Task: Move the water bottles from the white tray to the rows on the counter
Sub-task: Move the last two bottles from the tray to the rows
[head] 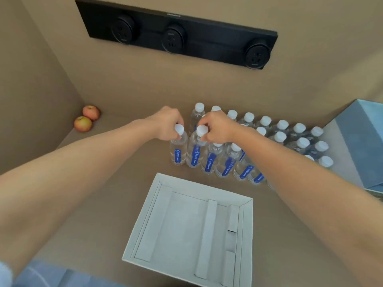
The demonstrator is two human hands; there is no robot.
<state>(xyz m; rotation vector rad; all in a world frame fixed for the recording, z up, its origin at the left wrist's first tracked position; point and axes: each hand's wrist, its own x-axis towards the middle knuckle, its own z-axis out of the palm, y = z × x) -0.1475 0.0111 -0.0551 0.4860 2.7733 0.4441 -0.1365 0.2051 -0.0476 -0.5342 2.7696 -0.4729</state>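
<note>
Small clear water bottles with white caps and blue labels stand in rows (279, 137) on the tan counter, running from the middle to the right. My left hand (165, 125) grips the neck of the leftmost front bottle (178, 150), which stands on the counter. Beside it, my right hand (217, 129) holds the neck of the second bottle (195, 152), also upright at the front row's left end. The white tray (186, 228) lies in front of the rows with no bottles in it.
Two apples (87, 119) rest in the far left corner. A black socket strip (176, 34) is mounted on the back wall. A grey-blue box (356, 146) stands at the right, next to the rows.
</note>
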